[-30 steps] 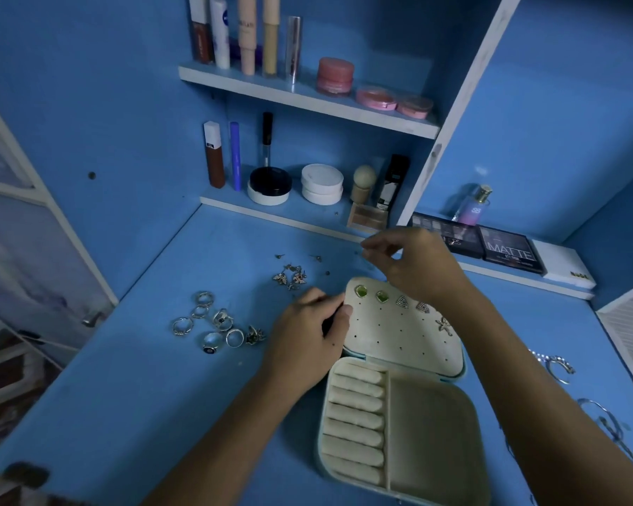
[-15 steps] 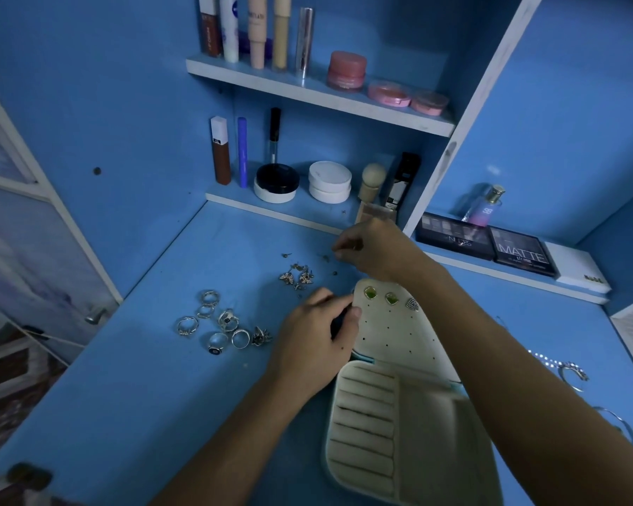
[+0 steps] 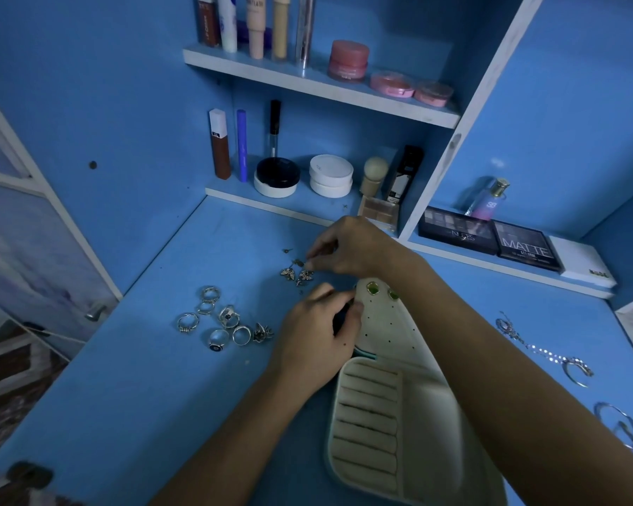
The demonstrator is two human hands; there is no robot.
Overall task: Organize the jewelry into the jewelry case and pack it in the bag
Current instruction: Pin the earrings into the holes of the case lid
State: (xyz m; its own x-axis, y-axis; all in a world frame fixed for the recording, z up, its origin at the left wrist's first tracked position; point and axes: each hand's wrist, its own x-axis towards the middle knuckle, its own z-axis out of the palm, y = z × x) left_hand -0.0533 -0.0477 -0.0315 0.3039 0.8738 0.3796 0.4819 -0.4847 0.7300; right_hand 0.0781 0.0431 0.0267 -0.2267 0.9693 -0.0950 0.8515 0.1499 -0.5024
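Head view: my right hand point(image 3: 348, 246) pinches at earrings point(image 3: 296, 273) on surface; left hand point(image 3: 318, 330) grips jewelry case point(image 3: 384, 323) lid. Lift one stud cleanly, keep lid steady.

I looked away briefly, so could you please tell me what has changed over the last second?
The right hand moved from above the jewelry case lid leftward to the loose earrings and now pinches one. The left hand still holds the lid's left edge; the rings stayed put.
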